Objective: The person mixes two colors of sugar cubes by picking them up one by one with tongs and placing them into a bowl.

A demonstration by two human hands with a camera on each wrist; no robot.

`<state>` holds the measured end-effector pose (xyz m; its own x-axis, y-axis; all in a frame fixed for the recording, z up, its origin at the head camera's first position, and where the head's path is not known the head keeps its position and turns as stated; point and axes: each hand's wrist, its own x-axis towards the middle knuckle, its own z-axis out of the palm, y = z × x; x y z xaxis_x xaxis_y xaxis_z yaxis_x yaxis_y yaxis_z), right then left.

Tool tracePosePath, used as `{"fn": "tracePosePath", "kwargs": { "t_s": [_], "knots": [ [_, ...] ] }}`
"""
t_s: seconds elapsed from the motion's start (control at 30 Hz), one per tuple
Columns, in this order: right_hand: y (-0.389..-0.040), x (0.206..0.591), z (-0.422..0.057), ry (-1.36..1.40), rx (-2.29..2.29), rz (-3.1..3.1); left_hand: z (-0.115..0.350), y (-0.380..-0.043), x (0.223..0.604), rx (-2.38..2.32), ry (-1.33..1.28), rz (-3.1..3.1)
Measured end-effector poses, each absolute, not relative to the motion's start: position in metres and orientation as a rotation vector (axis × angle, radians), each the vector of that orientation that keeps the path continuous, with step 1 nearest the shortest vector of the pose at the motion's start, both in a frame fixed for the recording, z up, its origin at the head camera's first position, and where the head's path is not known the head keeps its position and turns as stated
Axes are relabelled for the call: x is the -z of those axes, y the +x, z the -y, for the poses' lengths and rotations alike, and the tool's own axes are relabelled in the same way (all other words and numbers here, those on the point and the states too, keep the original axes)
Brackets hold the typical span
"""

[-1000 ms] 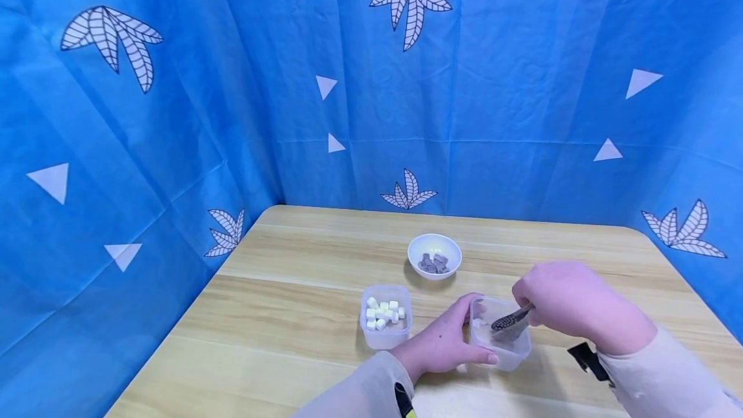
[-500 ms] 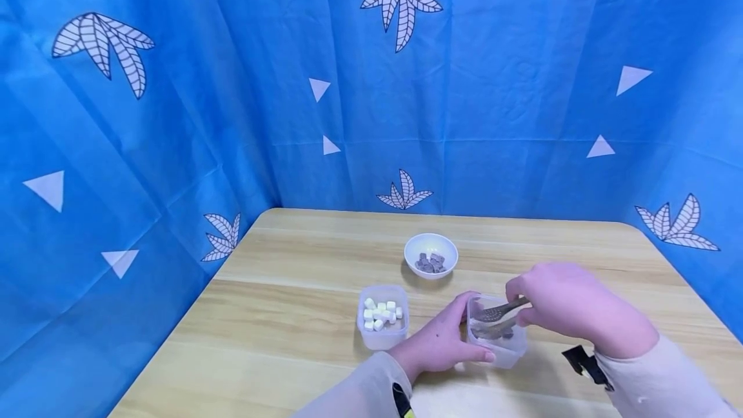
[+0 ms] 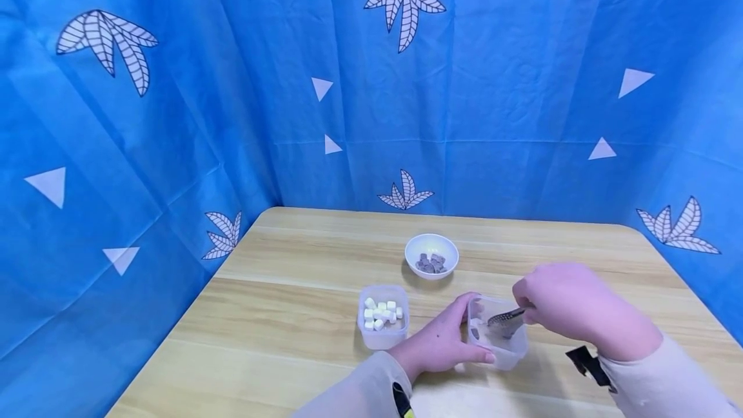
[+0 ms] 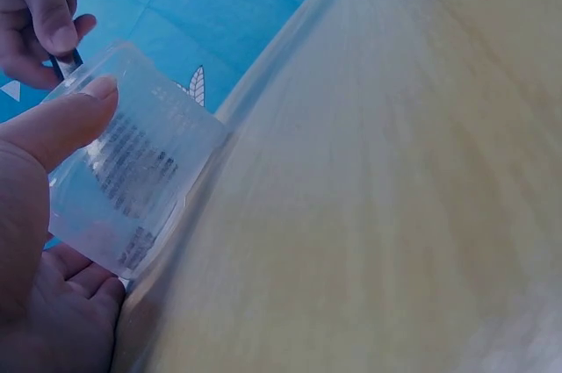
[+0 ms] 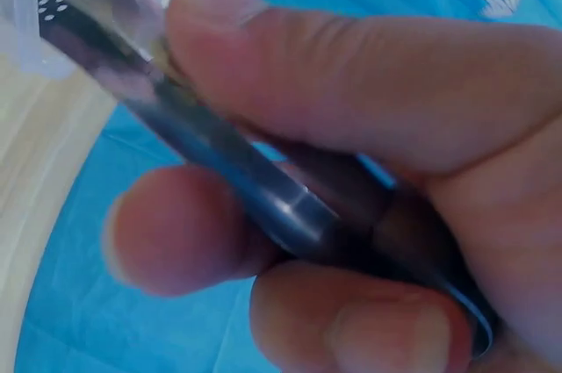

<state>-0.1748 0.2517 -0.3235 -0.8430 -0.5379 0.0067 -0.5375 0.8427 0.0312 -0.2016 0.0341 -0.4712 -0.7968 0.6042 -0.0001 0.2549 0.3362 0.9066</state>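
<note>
My left hand [image 3: 438, 344] holds a clear plastic tub [image 3: 511, 357] from its left side, thumb along the near wall and fingers round the far side. In the left wrist view, the thumb lies on the tub wall [image 4: 140, 162], which carries printed text. Metal tongs [image 5: 255, 180] with perforated ends are gripped in my right hand [image 3: 571, 302], thumb on one side and curled fingers on the other. Their tips reach down inside the tub. A small dark piece [image 3: 475, 333] shows near the tub's left wall; the tong ends partly hide the other contents.
Left of my left hand stands a second clear tub [image 3: 383, 342] with several white cubes [image 3: 378, 315]. Farther back is a white bowl [image 3: 412, 257] holding several brownish-grey chunks [image 3: 431, 264]. A blue patterned curtain [image 3: 499, 82] hangs behind the wooden table [image 3: 278, 315].
The tongs reached leftward in the tub with their arms apart half a second ago; now they stand steeper and farther right. The left hand keeps its hold on the tub.
</note>
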Motion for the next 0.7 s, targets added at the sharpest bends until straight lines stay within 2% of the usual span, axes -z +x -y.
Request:
{"fn": "tracePosePath", "kwargs": {
  "t_s": [0.4, 0.7],
  "knots": [
    [-0.173, 0.307, -0.276, 0.779, -0.167, 2.891, -0.034, -0.203, 0.471, -1.47, 0.777, -2.25],
    [-0.194, 0.33, -0.264, 0.641, -0.273, 2.657, -0.033, -0.203, 0.471, -1.451, 0.766, -2.256]
  ]
}}
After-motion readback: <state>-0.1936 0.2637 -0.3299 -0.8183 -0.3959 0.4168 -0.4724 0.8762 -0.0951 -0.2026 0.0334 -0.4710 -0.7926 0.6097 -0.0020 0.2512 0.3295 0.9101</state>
